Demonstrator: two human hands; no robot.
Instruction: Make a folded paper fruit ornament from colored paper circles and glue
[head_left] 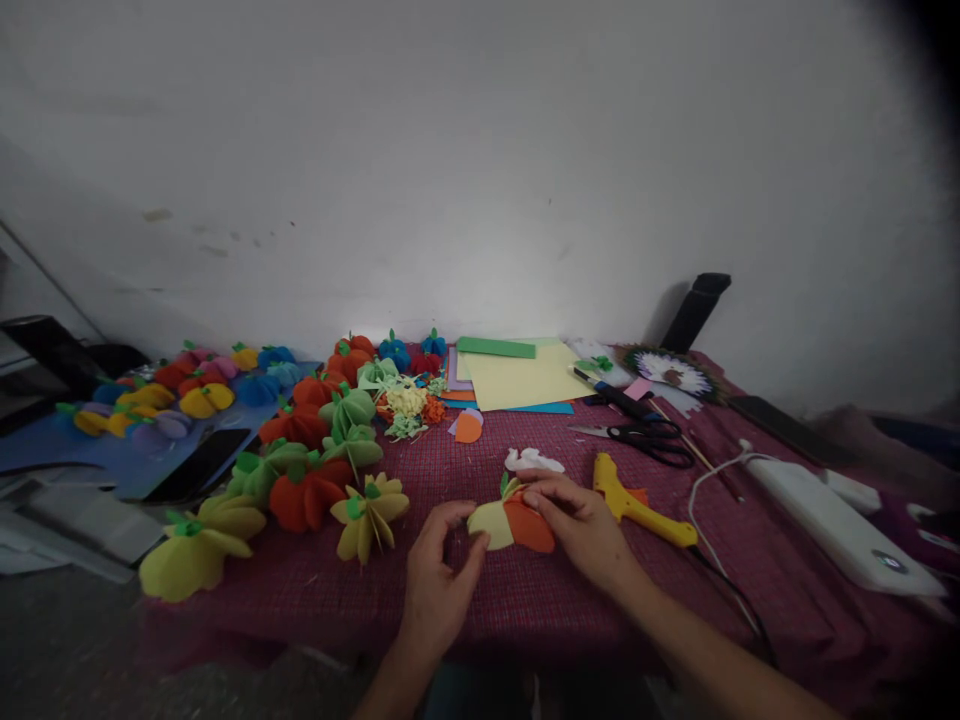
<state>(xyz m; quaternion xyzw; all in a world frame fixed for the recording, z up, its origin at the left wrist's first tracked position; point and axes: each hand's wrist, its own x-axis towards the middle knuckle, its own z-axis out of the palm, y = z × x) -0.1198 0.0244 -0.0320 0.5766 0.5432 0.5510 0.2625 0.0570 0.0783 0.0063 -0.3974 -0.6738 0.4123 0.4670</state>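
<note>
A paper pumpkin (491,526) is between my two hands, above the front of the table; its left half is pale yellow and its right half orange, with a bit of green at the top. My left hand (441,575) pinches the yellow edge between thumb and fingers. On the orange side, my right hand (577,515) grips near the top with thumb and forefinger. Just behind lies a crumpled white tissue (534,460). A yellow glue gun (645,510) rests to the right of my right hand, its cord running toward the front edge.
Finished paper pumpkins (304,495) in several colours crowd the left side. At the back are coloured sheets (521,380) and a heap of paper shreds (405,402). Scissors (649,435), a cutter knife (619,397) and a white power bank-like box (832,520) lie to the right.
</note>
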